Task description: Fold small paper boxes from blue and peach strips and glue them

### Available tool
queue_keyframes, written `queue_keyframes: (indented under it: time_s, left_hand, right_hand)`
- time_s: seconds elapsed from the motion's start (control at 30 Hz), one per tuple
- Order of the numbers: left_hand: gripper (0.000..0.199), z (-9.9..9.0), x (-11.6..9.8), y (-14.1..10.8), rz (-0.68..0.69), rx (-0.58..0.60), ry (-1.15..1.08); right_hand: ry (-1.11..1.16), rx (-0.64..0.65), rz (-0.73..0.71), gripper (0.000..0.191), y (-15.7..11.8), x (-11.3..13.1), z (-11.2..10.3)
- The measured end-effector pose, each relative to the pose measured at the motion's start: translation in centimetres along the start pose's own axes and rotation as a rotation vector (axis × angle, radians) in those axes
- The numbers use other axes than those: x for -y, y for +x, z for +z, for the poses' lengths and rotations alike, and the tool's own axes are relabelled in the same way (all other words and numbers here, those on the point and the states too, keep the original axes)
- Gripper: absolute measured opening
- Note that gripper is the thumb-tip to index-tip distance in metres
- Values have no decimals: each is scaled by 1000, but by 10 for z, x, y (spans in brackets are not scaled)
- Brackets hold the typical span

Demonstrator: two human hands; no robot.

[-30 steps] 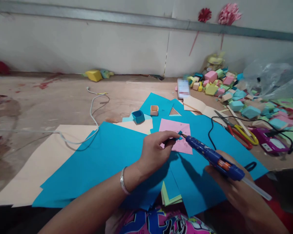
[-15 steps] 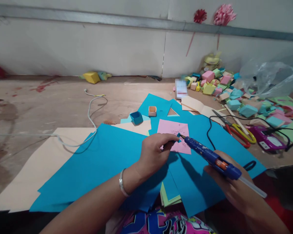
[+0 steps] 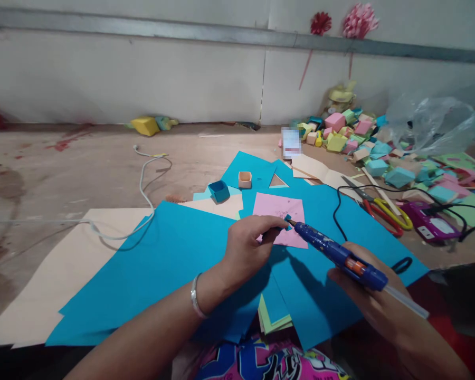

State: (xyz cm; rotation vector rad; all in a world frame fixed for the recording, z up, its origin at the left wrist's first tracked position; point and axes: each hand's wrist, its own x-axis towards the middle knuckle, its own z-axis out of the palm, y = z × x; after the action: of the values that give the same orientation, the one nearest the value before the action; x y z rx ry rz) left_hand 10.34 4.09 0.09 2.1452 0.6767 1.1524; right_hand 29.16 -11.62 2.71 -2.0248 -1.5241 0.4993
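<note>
My left hand pinches a small blue paper piece between thumb and fingertips, over a pink paper square. My right hand is wrapped round a dark blue glue gun with a clear glue stick sticking out of its back end. The gun's nozzle meets the blue piece, or sits very close to it; I cannot tell which. Beyond my left hand stand an open blue paper box and a smaller peach paper box. Large blue sheets lie under both hands.
At the right lie scissors with red and yellow handles and a purple power socket block with black cable. Behind them is a heap of small paper boxes and a clear plastic bag. A white cable crosses the left.
The whole view has shifted slightly. Both hands, the small blue piece and the glue gun keep nearly the same places relative to each other.
</note>
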Motion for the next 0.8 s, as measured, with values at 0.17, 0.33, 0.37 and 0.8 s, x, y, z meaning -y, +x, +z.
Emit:
queue_keyframes:
  time_s: [0.17,0.33,0.37,0.8]
  left_hand:
    - [23,2,1,0,-94,-18,-90]
    - [22,3,1,1,-167,-11,-172]
    - [22,3,0,1,-171,-10,-173]
    - [23,1,4,0,16,50,-8]
  right_hand:
    - [31,-23,0,33,1,0,1]
    - [24,-6,13,32,2,1,2]
    - [21,-6,20,32,2,1,2]
    - [28,24,53,34,0,-1,-3]
